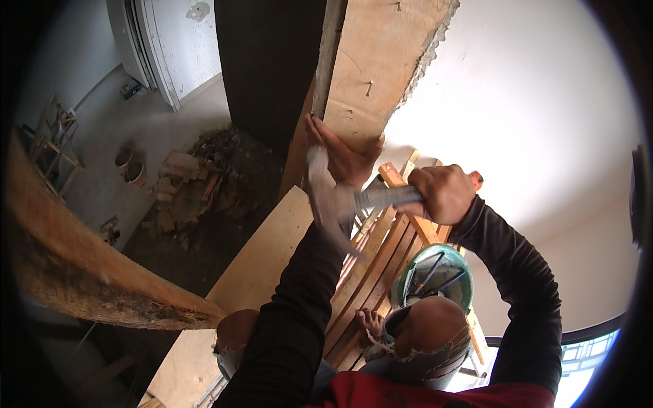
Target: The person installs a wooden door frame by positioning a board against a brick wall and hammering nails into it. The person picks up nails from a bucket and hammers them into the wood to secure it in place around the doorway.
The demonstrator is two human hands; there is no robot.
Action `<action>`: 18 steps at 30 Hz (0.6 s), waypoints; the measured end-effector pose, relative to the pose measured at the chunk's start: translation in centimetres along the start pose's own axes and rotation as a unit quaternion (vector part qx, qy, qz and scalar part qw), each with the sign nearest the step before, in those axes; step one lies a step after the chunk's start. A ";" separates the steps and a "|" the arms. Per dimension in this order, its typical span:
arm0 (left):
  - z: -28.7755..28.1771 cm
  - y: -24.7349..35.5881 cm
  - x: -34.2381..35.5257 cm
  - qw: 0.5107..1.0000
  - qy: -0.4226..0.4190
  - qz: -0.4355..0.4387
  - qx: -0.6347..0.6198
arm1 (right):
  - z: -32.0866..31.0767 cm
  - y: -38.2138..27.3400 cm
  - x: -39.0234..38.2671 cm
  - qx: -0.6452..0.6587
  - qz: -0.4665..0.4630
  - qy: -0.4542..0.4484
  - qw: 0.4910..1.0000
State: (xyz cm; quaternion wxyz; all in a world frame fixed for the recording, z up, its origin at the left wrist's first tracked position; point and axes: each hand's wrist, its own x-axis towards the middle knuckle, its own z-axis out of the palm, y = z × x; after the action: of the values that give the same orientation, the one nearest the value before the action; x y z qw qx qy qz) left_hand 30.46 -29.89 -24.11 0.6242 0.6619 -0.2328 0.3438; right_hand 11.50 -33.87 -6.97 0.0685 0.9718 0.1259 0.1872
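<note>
My right hand (443, 194) is closed round the grey grip of a claw hammer (326, 197). Motion blurs the hammer's head, which crosses in front of my left wrist. My left hand (348, 158) spans the lower end of a plywood panel (371, 61), fingers at its left edge and thumb at the right. Whether a nail sits between those fingers is too small to tell. Bent nails (369, 88) stick out of the panel's face, and rough mortar lines its right edge.
Below me is a slatted wooden platform (377, 279) with a green bucket (435, 262) holding tools. A curved timber (102, 272) crosses the left side, beside a plywood sheet (262, 241). Far down on the floor lie a rubble heap (187, 180) and buckets (135, 170). A white wall (530, 102) stands right.
</note>
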 end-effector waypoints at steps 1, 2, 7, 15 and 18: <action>0.1 0.2 0.3 1.000 0.000 0.007 0.003 | 0.1 0.8 -0.6 -0.003 -0.009 -0.019 1.000; 0.0 0.2 0.2 1.000 -0.003 0.014 0.009 | 0.1 1.1 -0.7 -0.003 -0.017 -0.038 0.999; -0.6 -0.2 0.3 0.995 0.011 0.069 0.077 | 1.1 0.1 0.7 -0.016 0.140 -0.041 0.989; -1.2 1.0 1.0 0.992 -0.019 0.067 0.104 | 1.2 0.8 0.5 -0.017 0.190 -0.022 0.981; -0.4 -0.9 0.5 0.996 0.026 0.086 0.012 | 0.6 -0.2 -0.2 -0.014 0.139 0.005 0.990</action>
State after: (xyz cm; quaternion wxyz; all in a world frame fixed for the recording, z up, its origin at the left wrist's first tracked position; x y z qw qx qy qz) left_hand 31.41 -29.30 -24.34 0.5904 0.6375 -0.2687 0.4156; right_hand 11.56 -33.79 -7.65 0.0549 0.9778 -0.0128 0.2018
